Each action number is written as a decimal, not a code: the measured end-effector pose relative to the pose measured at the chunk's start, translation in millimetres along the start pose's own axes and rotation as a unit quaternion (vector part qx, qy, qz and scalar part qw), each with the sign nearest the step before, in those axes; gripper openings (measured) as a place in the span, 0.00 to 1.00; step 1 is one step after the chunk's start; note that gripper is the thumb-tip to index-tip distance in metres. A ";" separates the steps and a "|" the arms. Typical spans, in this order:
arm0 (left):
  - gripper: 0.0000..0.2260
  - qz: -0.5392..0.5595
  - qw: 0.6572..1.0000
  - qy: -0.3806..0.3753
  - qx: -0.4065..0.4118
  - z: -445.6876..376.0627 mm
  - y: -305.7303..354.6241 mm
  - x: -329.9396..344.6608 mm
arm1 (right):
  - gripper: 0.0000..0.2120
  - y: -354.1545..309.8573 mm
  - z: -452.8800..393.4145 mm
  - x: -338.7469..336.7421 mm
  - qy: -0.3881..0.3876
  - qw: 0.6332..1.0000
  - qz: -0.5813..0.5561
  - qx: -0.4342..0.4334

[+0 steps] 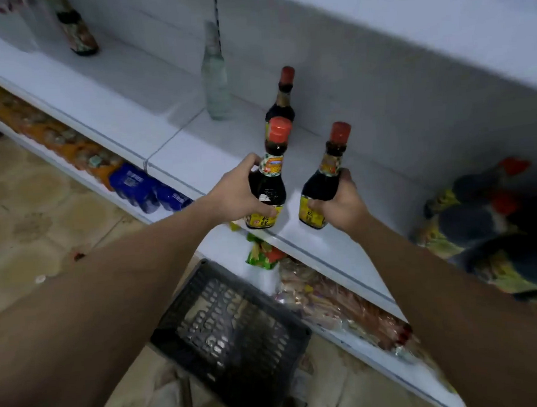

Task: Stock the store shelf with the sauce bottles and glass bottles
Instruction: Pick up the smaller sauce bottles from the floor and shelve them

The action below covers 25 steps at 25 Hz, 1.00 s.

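My left hand (239,191) grips a dark sauce bottle (270,184) with a red cap and yellow label, held at the front edge of the white shelf (174,146). My right hand (340,203) grips a second, matching sauce bottle (326,180) just to the right of it. Behind them a third sauce bottle (282,97) stands upright on the shelf. A clear glass bottle (215,76) stands further back to the left. Another dark bottle (77,32) stands at the far left of the shelf.
Several more sauce bottles (484,213) lie bunched at the shelf's right end. A black plastic basket (229,336) sits on the floor below my arms. The lower shelf holds packaged snacks (337,300), orange packs (66,141) and blue packs (145,186).
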<state>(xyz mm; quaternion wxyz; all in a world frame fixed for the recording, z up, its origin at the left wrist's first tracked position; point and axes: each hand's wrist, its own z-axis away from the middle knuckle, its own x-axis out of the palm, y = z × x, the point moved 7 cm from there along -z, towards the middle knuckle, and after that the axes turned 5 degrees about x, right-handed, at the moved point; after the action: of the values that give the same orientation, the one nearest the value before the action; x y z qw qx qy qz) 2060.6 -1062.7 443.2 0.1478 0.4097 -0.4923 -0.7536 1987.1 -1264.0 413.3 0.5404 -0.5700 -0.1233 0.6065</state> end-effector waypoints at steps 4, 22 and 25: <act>0.33 -0.041 0.997 0.000 0.066 -74.0 -48.8 2.4 | 0.27 -5.5 -95.7 32.4 0.006 0.998 0.025 -0.062; 0.35 0.035 0.996 -0.038 0.077 -147.1 -100.3 -10.0 | 0.37 15.6 -214.9 26.0 0.052 0.996 -0.054 -0.048; 0.35 0.031 0.996 -0.042 0.075 -145.7 -100.7 -8.3 | 0.40 13.5 -222.0 28.2 0.065 0.995 -0.063 -0.048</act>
<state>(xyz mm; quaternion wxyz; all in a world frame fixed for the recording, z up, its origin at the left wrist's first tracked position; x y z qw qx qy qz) 2195.1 -1100.6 334.1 0.1193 0.3718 -0.5660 -0.7261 2169.8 -1350.3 316.2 0.5564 -0.6245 -0.1531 0.5263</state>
